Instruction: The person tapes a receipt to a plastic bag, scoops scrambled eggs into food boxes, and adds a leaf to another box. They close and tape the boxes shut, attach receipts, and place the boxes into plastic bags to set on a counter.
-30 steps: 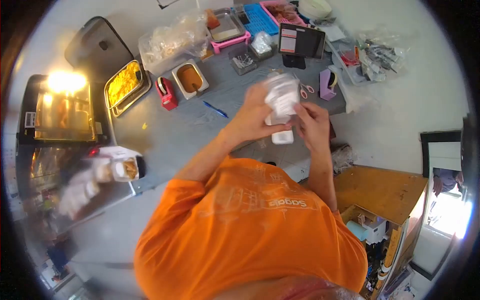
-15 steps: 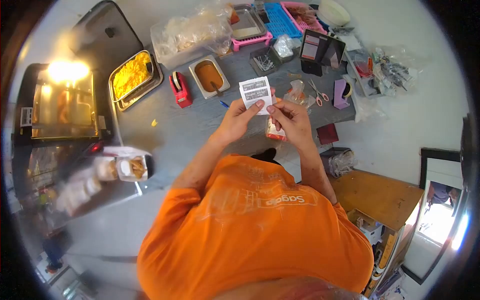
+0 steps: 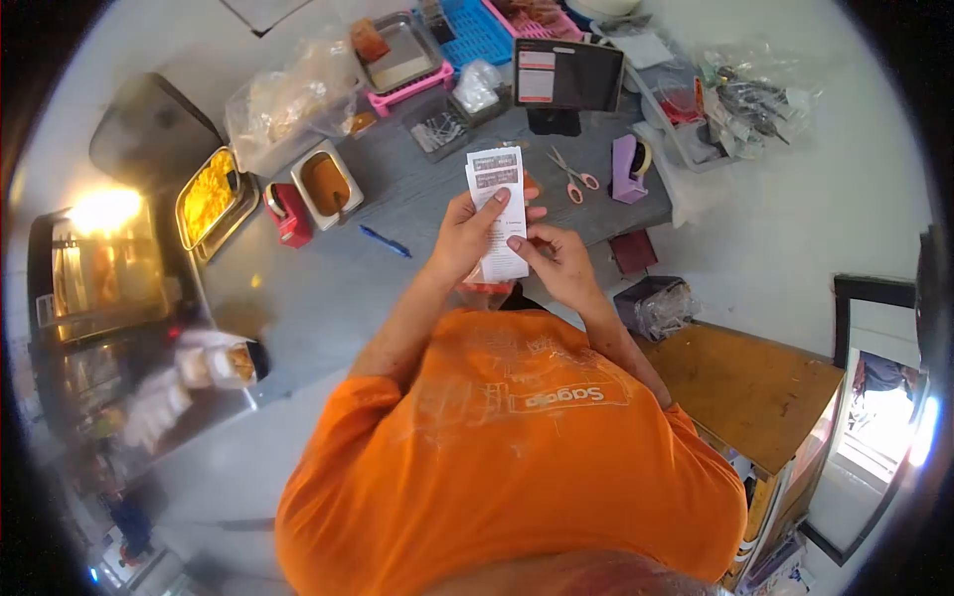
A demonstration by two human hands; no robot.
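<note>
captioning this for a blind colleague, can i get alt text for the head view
A person in an orange shirt holds a white receipt in both hands, the left hand along its side and the right hand at its lower edge. Beyond it, a grey table carries a blue pen, pink-handled scissors, a red tape dispenser and a tablet.

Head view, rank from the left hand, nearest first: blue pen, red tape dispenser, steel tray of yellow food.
1. Blue pen, just left of the left hand, which holds white paper receipts.
2. Red tape dispenser, further left.
3. Steel tray of yellow food, farthest left.
</note>
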